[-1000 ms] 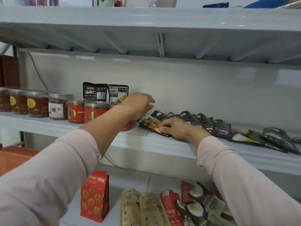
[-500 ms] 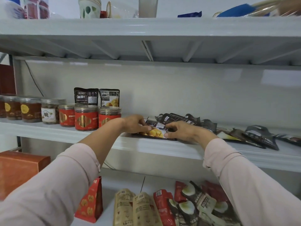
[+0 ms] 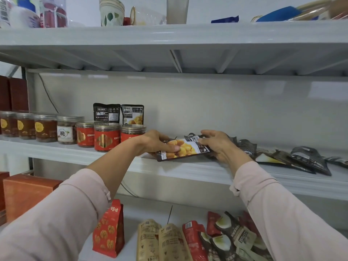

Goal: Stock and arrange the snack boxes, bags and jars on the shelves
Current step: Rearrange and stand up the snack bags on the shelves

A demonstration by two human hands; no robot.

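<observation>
Chestnut pouch [image 3: 185,148] at the front lip of the middle shelf [image 3: 188,171]: long axis left-right, left end slightly lower, printed face toward camera. Left hand [image 3: 156,142] grips its left end, thumb across the front; right hand [image 3: 220,146] curls over the right end. Clear red-label jars [image 3: 107,137] to the left hold brown snacks.

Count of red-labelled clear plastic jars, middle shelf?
3 red-labelled clear plastic jars left of the left hand: one beside the white-labelled jar, one at the front, one nearest the hand. More may hide behind.
</observation>
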